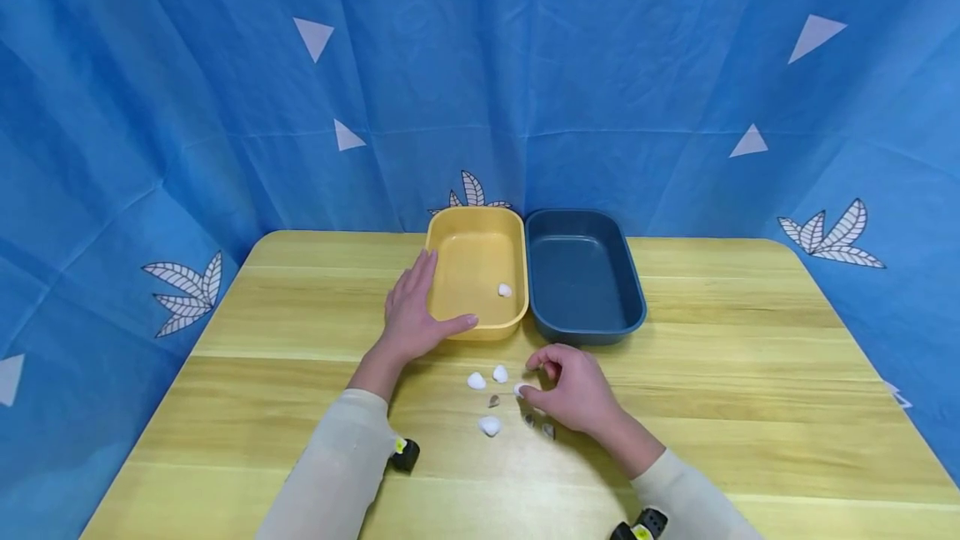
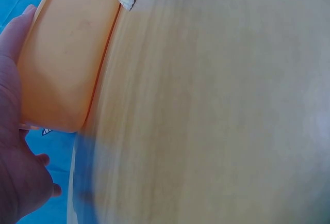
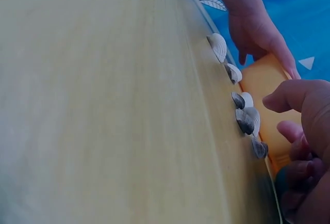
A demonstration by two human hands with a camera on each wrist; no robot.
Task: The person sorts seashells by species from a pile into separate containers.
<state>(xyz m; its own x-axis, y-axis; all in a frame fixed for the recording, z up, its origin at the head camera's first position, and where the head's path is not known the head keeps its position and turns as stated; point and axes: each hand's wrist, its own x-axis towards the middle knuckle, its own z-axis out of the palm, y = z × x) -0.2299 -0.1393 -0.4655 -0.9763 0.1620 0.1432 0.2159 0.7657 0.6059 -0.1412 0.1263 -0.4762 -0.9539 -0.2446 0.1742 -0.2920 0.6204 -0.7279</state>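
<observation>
My left hand (image 1: 412, 315) rests against the left side and front rim of a yellow plastic bin (image 1: 477, 330), fingers fairly straight and thumb spread along the front. Inside the bin lies one white seashell (image 1: 505, 290). In front of the bins my right hand (image 1: 573, 390) hovers low, thumb and forefinger apart. Its thumb tip is beside a white seashell (image 1: 518, 389), partly hidden, with no grip visible. More white seashells (image 1: 489, 425) and small dark seashells (image 1: 549, 431) lie close by. In the right wrist view, a dark seashell (image 3: 245, 122) lies just short of the thumb.
A dark blue bin (image 1: 588, 334) stands right beside the yellow one, with nothing seen inside. Both stand on a wood-grain table (image 1: 750, 407) near its back edge. A blue patterned curtain (image 1: 600, 90) hangs behind and at both sides.
</observation>
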